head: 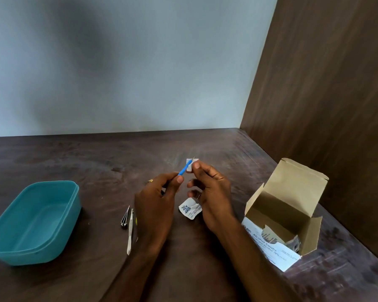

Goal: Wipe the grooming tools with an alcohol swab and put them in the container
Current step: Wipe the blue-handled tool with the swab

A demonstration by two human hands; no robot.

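Wiping step: left hand (159, 192) pinches the blue tool (183, 170), right hand (210, 188) pinches the swab (190, 165) round its tip. Next it probably goes in the tub (34, 221), way left of the left hand.

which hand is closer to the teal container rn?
Left. The left hand, pinching the blue-handled tool, is mid-table, right of the teal container with the metal tools between. The right hand, holding the swab, sits farther right, beside the swab box.
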